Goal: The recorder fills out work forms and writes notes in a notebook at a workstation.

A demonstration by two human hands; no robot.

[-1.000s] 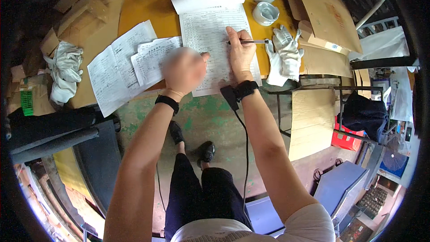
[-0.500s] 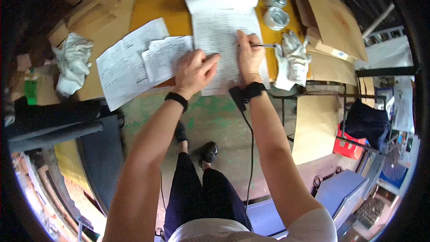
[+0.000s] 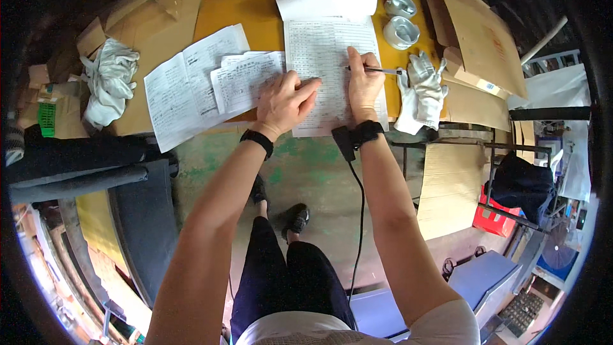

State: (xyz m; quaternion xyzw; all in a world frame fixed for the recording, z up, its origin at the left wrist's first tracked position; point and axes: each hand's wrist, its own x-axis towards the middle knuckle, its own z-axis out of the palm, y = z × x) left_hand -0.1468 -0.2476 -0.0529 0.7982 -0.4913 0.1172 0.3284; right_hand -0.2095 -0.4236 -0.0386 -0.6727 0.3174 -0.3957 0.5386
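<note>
A pad of lined sheets [image 3: 306, 41] lies on the table, its upper pages rolled back over the far end. My left hand [image 3: 287, 103] rests across its left edge, index finger stretched out onto the lines, other fingers loosely curled and holding nothing. In my right hand [image 3: 364, 86] is a pen [image 3: 387, 71], gripped between thumb and fingers and pointing out to the right. That hand lies on the right side of the pad; the pen is held nearly level. Left of the pad, smaller written slips [image 3: 246, 83] overlap a large creased sheet [image 3: 185, 89].
Two silvery pistons [image 3: 401, 32] stand right of the pad, on the yellow tabletop [image 3: 223, 16]. White work gloves [image 3: 423, 92] lie nearer me; more gloves [image 3: 110, 83] lie at the left. An open cardboard box [image 3: 476, 32] stands far right. A black cable [image 3: 361, 217] hangs from my right wrist.
The whole view has shifted slightly, placing the table's things a little farther right in the picture. Both hands keep nearly the same places on the pad, and the pen stays in my right hand.
</note>
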